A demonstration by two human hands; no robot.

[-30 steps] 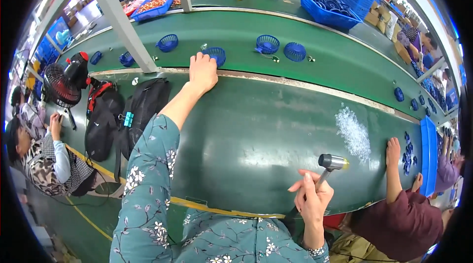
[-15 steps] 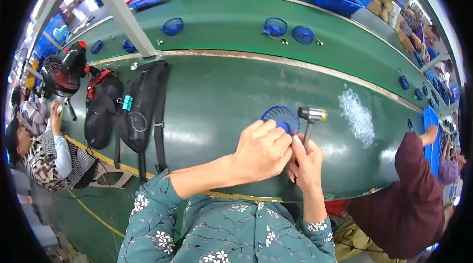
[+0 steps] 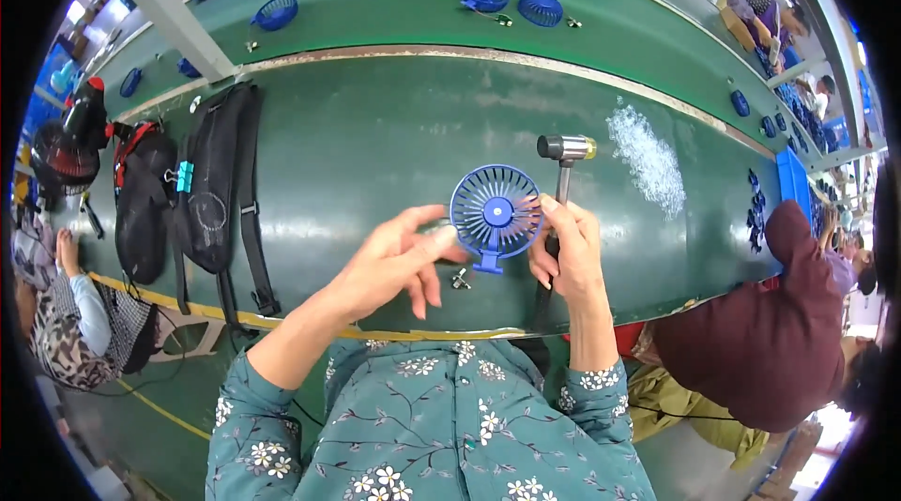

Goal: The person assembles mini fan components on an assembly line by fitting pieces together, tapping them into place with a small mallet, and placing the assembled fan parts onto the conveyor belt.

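Observation:
A round blue fan guard [image 3: 497, 211] with radial ribs and a short tab at its bottom faces up above the table. My right hand [image 3: 574, 252] pinches its right rim between thumb and finger. Under that same hand's curled fingers runs the dark handle of a mallet [image 3: 567, 147], whose metal head has one black and one yellow face. My left hand [image 3: 399, 257] is open at the guard's left rim, fingers apart; whether a fingertip touches the rim I cannot tell. A small metal part [image 3: 460, 279] lies on the table just below the guard.
Small clear pieces [image 3: 648, 159] are scattered to the right. Black bags [image 3: 211, 191] and a black-red fan [image 3: 70, 149] stand left. Behind a raised ledge, more blue guards [image 3: 540, 8] lie on a green belt. A co-worker in a maroon top [image 3: 751, 341] sits at the right.
My left hand has come off the guard's front and opened, moving left. The guard now shows fully, tab toward me, and the small metal part is visible. The whole view has shifted.

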